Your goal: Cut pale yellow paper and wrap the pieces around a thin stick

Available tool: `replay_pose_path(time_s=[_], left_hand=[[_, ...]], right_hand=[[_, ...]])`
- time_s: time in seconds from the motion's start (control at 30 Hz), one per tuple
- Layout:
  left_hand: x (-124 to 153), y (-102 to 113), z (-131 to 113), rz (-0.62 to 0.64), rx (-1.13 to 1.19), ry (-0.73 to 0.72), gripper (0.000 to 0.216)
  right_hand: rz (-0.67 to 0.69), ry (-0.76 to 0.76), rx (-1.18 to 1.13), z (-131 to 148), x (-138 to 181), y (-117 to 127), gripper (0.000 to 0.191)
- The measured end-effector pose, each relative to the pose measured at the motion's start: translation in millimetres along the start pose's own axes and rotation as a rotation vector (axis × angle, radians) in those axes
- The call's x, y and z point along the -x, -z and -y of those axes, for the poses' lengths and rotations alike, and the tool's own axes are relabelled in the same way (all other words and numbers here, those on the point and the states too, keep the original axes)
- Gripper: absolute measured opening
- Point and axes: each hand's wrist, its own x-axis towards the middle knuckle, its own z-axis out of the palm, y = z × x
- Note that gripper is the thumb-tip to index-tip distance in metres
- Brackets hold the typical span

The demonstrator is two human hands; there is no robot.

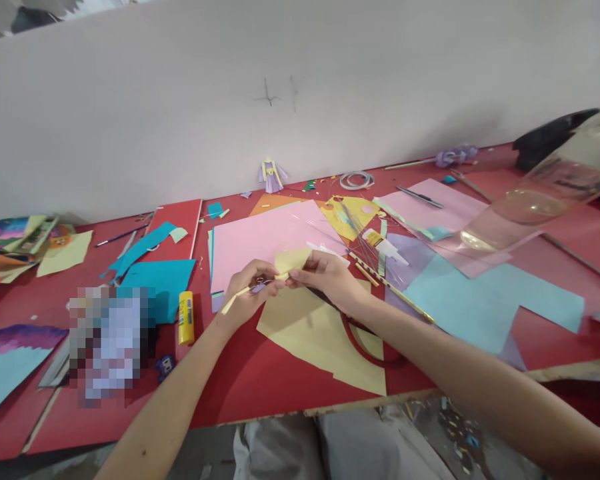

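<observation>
My left hand [254,285] and my right hand [333,279] meet above the middle of the table, both closed in a pinch on a small pale yellow piece of paper [293,259]. The paper looks folded or bent along its lower edge. From under my left fingers a narrow yellow strip [236,300] sticks out, with a bit of lavender and thin wire beside it; how they join is hidden. Below my hands lies a larger yellow sheet [300,333]. Red-handled scissors [363,350] lie partly under my right forearm.
A yellow glue stick [185,319] stands left of my hands. Pink paper [260,233], blue paper [470,307] and a white glue bottle [384,247] lie around. A small lavender paper doll [271,175] leans at the wall. A clear bottle [535,193] is at right.
</observation>
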Motion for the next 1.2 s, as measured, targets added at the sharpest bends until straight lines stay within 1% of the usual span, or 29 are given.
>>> replay_pose_path(time_s=[0.17, 0.33, 0.47, 0.73, 1.03, 1.13, 1.2], left_hand=[[-1.1, -0.3, 1.3, 0.003, -0.006, 0.002, 0.026], [-0.1, -1.8, -1.7, -0.001, -0.028, -0.01, 0.022], [0.3, -1.8, -2.5, -0.002, -0.064, -0.04, 0.018], [0.1, -1.6, -5.7, -0.024, -0.034, -0.025, 0.016], [-0.4, -0.4, 1.2, -0.001, 0.07, 0.009, 0.016], [-0.4, -1.5, -0.6, -0.035, 0.139, 0.03, 0.018], [-0.9, -1.8, -2.8, -0.081, 0.181, 0.046, 0.018]], right_hand=[[-0.003, -0.014, 0.017, -1.1, 0.1, 1.0, 0.035], [-0.009, -0.012, 0.051, -1.9, -0.3, 2.2, 0.034], [0.002, -0.026, 0.035, -2.8, -2.0, 2.5, 0.035], [-0.046, -0.04, 0.068, -4.6, -4.1, 4.3, 0.039], [-0.104, 0.035, 0.168, -7.1, -4.3, 4.6, 0.035], [-0.119, 0.082, 0.174, -4.7, -3.2, 4.0, 0.036], [-0.152, 0.148, 0.171, -2.1, -1.8, 3.4, 0.041]])
